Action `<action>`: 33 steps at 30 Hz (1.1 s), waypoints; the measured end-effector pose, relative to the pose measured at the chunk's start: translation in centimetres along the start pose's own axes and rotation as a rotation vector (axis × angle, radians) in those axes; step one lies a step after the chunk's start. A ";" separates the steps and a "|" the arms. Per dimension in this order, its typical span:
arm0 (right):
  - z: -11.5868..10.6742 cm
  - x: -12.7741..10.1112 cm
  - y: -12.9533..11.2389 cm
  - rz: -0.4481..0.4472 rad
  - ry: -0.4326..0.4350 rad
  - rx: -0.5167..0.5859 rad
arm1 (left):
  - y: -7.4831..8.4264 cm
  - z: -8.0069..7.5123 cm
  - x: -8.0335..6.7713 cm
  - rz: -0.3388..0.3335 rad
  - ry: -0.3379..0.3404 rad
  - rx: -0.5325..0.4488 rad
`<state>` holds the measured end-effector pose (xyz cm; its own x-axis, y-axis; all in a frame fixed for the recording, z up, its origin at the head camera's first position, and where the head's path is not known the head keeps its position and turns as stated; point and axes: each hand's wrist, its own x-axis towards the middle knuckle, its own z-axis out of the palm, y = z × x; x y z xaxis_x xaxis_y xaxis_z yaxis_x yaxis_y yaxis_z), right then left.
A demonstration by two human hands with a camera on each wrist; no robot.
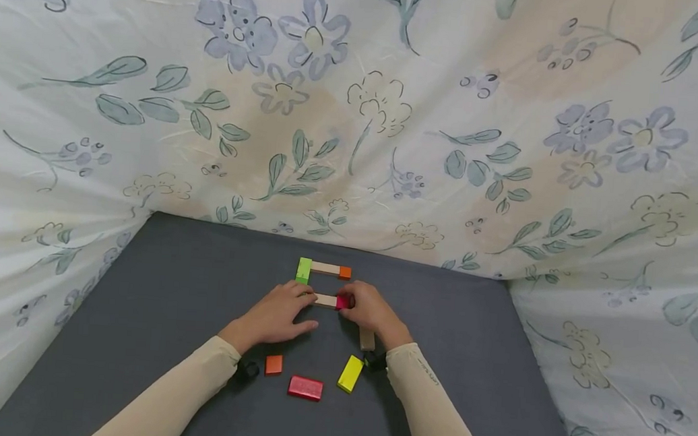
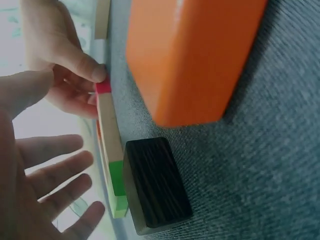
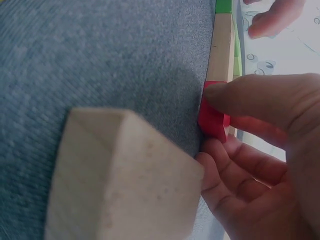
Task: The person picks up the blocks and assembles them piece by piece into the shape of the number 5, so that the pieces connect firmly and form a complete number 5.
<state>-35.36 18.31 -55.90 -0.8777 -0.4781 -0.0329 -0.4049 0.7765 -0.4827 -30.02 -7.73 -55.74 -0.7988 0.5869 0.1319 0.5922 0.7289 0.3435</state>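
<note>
My right hand [image 1: 373, 309] pinches a small red block [image 3: 214, 112] between thumb and fingers, at the right end of a plain wooden block [image 1: 325, 301]. The left hand [image 1: 275, 314] hovers with fingers spread near that row's left end, where a green block [image 2: 116, 177] sits; its palm is bare in the left wrist view. A black block [image 2: 157, 182] stands below this hand, hidden from the head view. Just behind, a light green block [image 1: 303, 269], another plain wooden block [image 1: 325, 268] and an orange block [image 1: 345, 272] form a second row.
Nearer the body lie an orange block [image 1: 274, 365], a longer red block [image 1: 305, 388] and a yellow block [image 1: 350, 373]. Beside the right wrist is a plain wooden block [image 1: 367, 339]. Floral cloth [image 1: 354, 144] walls in the dark grey table [image 1: 198, 282].
</note>
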 end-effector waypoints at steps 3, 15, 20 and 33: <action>-0.1 -0.3 0.0 -0.008 0.000 0.010 | 0.4 -0.1 -0.4 0.029 0.037 -0.008; -3.7 -4.1 -1.0 -0.021 0.136 -0.036 | 4.7 0.3 -1.6 0.125 -0.014 0.066; -3.6 -6.3 -0.8 0.114 0.162 -0.074 | 4.3 0.9 -1.0 0.070 -0.122 0.145; 0.3 -9.5 -0.4 0.302 0.228 -0.062 | 2.4 1.5 -0.3 0.017 -0.183 0.176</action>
<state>-26.80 22.39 -55.63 -0.9915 -0.1255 0.0335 -0.1277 0.8950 -0.4273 -28.21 -5.62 -56.39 -0.7658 0.6419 -0.0395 0.6274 0.7592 0.1734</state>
